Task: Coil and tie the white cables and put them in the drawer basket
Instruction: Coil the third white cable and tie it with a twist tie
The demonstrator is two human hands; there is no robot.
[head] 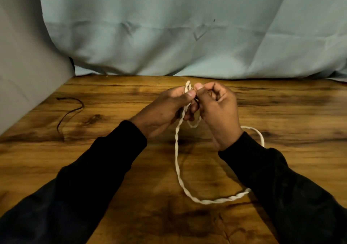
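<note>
White cable (177,161): flat, twisted along its length, off-white. The upper end is bunched into short loops held above the far middle of the table (112,168); a small loop pokes up past the fingertips and another hangs just below the hands. From the bunch one strand drops toward the viewer, curves right across the wood, and passes under the right sleeve (281,187); a further arc shows on the table just right of the right wrist. Left hand (169,110): fingers curled, thumb pressed on top, pinching the bunched cable. Right hand (216,110): back toward the camera, thumb and forefinger pinching the same bunch, the other fingers curled; the two thumbs nearly touch. Both forearms in black sleeves reach in from the near edge. A thin dark cord (70,112) lies well apart, at the table's left. A pale blue cloth (187,28) hangs behind the table.
</note>
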